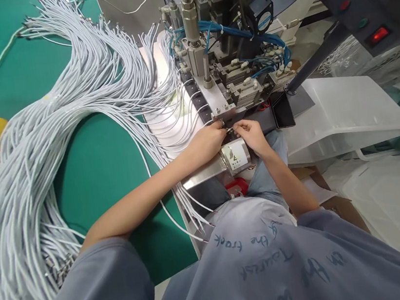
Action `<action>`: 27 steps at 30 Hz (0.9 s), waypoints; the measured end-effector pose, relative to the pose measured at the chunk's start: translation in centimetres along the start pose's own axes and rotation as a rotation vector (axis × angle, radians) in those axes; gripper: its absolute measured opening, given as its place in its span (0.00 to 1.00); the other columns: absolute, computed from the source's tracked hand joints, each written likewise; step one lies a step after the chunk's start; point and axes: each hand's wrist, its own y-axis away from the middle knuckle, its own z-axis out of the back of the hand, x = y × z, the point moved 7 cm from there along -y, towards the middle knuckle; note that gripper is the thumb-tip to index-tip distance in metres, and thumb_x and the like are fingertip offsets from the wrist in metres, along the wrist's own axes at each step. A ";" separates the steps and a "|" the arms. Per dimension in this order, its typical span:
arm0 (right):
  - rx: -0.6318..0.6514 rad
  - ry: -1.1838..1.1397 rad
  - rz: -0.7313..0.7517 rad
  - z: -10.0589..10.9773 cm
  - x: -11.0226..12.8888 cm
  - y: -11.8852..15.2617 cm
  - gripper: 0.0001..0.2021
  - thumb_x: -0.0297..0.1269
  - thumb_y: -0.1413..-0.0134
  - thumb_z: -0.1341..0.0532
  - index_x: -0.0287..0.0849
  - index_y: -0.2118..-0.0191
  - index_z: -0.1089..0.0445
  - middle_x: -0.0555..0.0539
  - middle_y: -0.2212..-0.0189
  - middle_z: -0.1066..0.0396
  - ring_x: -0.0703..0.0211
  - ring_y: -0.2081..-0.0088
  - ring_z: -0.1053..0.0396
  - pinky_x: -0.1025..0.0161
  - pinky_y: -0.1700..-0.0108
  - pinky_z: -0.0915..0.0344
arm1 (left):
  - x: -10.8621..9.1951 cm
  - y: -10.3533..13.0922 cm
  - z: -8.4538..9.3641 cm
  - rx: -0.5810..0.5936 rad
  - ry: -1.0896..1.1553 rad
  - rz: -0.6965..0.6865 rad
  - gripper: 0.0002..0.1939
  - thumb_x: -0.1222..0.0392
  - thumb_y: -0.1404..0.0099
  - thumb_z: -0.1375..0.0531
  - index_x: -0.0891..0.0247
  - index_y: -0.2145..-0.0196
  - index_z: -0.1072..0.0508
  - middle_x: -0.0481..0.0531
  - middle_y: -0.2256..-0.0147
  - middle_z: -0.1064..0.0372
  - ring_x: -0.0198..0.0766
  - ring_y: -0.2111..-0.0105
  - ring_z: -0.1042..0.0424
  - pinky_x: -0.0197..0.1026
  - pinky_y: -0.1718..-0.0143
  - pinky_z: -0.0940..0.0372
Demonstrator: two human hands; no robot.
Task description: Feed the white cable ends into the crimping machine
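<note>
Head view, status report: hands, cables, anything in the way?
Left hand and right hand close together at the machine. Part at fingertips too small to identify. White cables heaped across green table; some pass beneath left forearm.

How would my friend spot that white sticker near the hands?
Find the big metal machine with blue tubes. At its near edge, the left hand and right hand are close together; just below their fingertips in the picture is the white sticker. Its dark triangle sets it apart from the metal strip beside it.
</note>
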 end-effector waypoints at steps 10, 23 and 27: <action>0.098 0.036 -0.018 -0.3 0.2 -0.4 0.05 0.35 0.55 0.42 0.41 0.76 0.34 0.54 0.82 0.38 0.67 0.78 0.42 0.66 0.73 0.43 | -0.6 0.6 0.0 0.002 -0.115 -0.078 0.17 0.72 0.37 0.52 0.68 0.53 0.30 0.57 0.64 0.35 0.36 0.72 0.31 0.37 0.74 0.40; 0.113 0.005 -0.117 -0.5 -0.2 -0.5 0.08 0.41 0.56 0.40 0.42 0.76 0.36 0.54 0.82 0.39 0.67 0.79 0.42 0.67 0.76 0.44 | -0.4 0.6 -0.3 0.054 -0.091 -0.034 0.18 0.72 0.37 0.52 0.66 0.52 0.31 0.59 0.61 0.36 0.38 0.69 0.30 0.37 0.73 0.41; 0.139 0.035 -0.090 -0.8 -0.4 -0.8 0.09 0.41 0.54 0.41 0.42 0.77 0.38 0.55 0.84 0.43 0.68 0.80 0.46 0.68 0.77 0.47 | -0.3 0.7 0.0 0.042 -0.100 -0.037 0.19 0.72 0.38 0.51 0.64 0.51 0.30 0.58 0.61 0.35 0.38 0.68 0.29 0.37 0.74 0.42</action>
